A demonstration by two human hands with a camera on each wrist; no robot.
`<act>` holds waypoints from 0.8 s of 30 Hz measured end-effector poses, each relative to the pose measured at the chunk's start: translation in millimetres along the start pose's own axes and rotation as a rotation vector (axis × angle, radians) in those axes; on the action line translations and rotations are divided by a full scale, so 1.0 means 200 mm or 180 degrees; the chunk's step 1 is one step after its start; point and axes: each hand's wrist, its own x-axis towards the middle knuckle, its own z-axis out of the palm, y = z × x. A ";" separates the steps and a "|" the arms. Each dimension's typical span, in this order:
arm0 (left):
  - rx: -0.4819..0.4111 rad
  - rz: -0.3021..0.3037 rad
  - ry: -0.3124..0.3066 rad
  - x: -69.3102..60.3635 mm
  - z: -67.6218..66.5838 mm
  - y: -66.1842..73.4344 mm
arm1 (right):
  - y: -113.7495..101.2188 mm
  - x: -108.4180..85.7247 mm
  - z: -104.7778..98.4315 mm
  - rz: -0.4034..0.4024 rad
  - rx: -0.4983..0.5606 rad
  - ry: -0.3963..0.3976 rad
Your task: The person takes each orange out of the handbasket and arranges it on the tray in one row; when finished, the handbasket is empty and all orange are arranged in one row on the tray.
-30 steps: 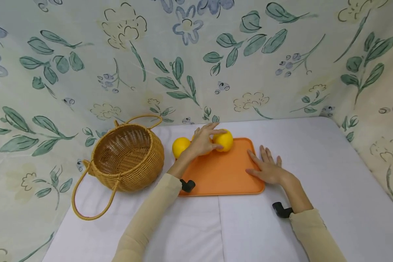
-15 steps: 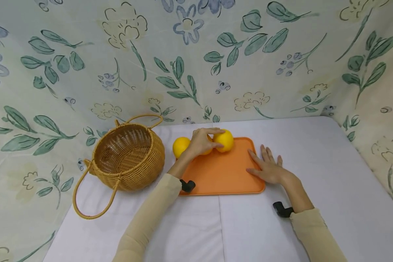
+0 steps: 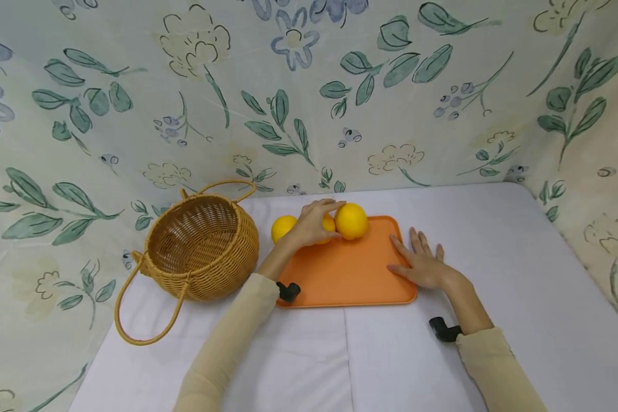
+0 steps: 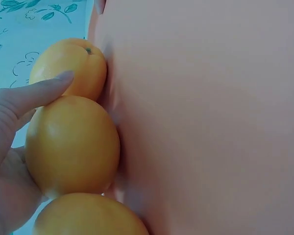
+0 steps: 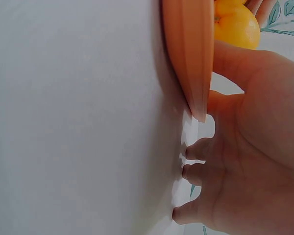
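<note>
Three oranges stand in a row along the far side of an orange tray. My left hand is over the middle orange, just left of the right-end orange. Its thumb reaches in front of that right-end orange in the left wrist view, and the fingers are loosely bent, gripping nothing. The left-end orange is partly behind this hand. My right hand rests with spread fingers at the tray's right edge, thumb and index finger over the rim, other fingertips on the white cloth.
A wicker basket with two raised handles stands left of the tray, its inside bare. The table has a white cloth. Floral fabric hangs behind and at the sides.
My left hand has let go of the right-end orange and drawn slightly left. That orange stays at the tray's far side. The right hand has kept its place.
</note>
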 end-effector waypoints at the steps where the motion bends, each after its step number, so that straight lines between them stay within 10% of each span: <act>1: 0.0029 0.0003 -0.0034 0.00 0.00 0.00 | 0.00 0.00 0.00 -0.0004 0.0015 0.0010; 11: 0.0182 0.0098 -0.0302 0.00 -0.02 -0.03 | -0.01 0.00 0.01 0.0002 0.0013 -0.0008; 24: 0.0762 0.0493 0.0518 0.03 0.10 -0.03 | 0.00 0.00 0.01 0.0066 -0.0057 -0.0005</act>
